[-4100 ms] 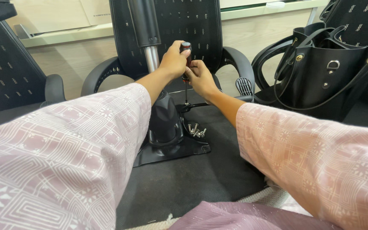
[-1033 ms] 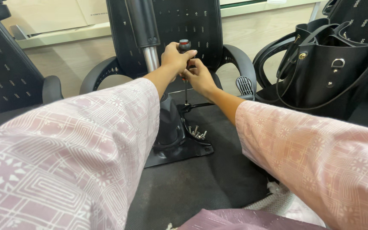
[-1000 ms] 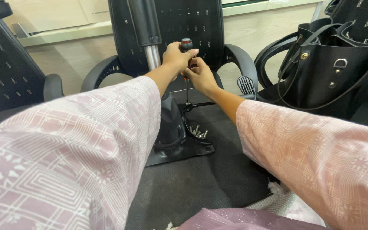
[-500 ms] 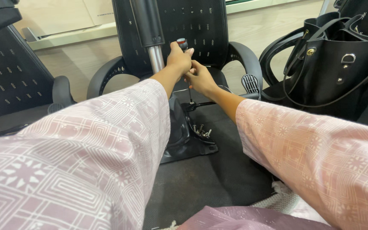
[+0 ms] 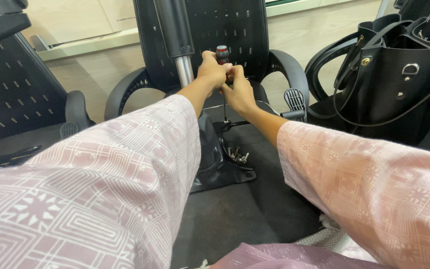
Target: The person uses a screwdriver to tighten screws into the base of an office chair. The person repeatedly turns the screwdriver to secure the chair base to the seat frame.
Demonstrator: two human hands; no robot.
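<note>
The screwdriver (image 5: 222,74) stands upright on the black chair base (image 5: 225,159), its red and black handle gripped tight by the left hand (image 5: 211,72) and right hand (image 5: 238,92) together, so a screw is being turned and needs steady pushing down next.

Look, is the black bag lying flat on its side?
No, the black bag stands upright on the right with its handles looped above its open top.
</note>
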